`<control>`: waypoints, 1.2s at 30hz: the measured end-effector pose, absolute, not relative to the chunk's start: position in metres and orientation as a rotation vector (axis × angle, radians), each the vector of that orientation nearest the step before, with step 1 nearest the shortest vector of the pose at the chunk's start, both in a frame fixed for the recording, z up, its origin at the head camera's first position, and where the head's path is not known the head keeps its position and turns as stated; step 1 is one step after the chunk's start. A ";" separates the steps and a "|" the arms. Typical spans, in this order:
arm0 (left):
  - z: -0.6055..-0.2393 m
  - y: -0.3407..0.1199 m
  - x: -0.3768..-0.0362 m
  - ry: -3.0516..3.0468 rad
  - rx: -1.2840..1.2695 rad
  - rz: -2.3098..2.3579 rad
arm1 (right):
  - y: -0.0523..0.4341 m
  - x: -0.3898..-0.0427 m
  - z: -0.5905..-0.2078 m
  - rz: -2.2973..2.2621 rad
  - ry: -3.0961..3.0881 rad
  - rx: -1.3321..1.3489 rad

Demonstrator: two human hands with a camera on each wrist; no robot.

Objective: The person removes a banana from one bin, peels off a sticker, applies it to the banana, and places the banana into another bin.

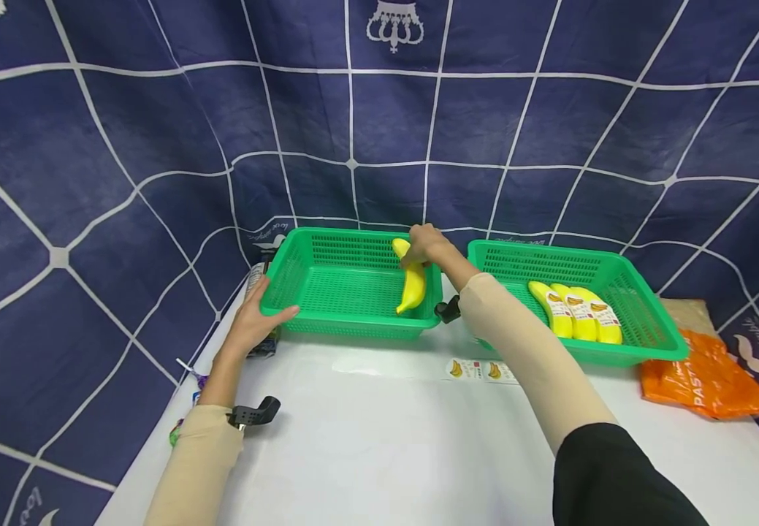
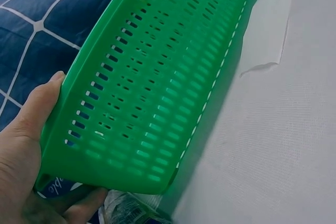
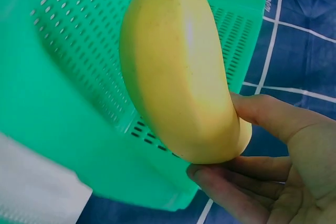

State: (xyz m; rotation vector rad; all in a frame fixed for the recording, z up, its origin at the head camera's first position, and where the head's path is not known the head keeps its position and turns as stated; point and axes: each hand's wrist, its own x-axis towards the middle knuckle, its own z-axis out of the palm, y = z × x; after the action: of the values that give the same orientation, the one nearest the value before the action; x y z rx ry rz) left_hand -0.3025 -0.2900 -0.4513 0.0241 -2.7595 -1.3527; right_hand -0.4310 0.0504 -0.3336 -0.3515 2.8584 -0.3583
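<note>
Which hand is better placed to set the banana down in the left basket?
Right. The right hand already grips the yellow banana over the left green perforated plastic basket; the left hand only holds that basket's corner.

Print on the table stickers (image 1: 478, 370) is too small to read

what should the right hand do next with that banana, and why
Probably lower it a little and let go. The right hand pinches the banana by its top end over the left basket, which the left hand steadies; three bananas remain in the right basket.
</note>
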 end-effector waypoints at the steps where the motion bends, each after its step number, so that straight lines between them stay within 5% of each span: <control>1: -0.451 -0.290 -0.303 -2.763 0.023 -1.354 | 0.052 -0.430 -0.332 -0.362 2.860 -0.351; 22: -0.447 -0.288 -0.303 -2.795 0.026 -1.359 | 0.087 -0.393 -0.308 -0.396 2.946 -0.353; 36: -0.451 -0.287 -0.303 -2.797 0.047 -1.331 | 0.115 -0.326 -0.291 -0.349 3.031 -0.458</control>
State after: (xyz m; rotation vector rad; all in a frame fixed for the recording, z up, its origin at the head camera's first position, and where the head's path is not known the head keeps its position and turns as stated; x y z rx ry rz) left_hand -0.3034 -0.2866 -0.4507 0.0473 -2.7965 -1.3312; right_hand -0.3264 0.1151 -0.2910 -0.4583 3.0305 -0.3491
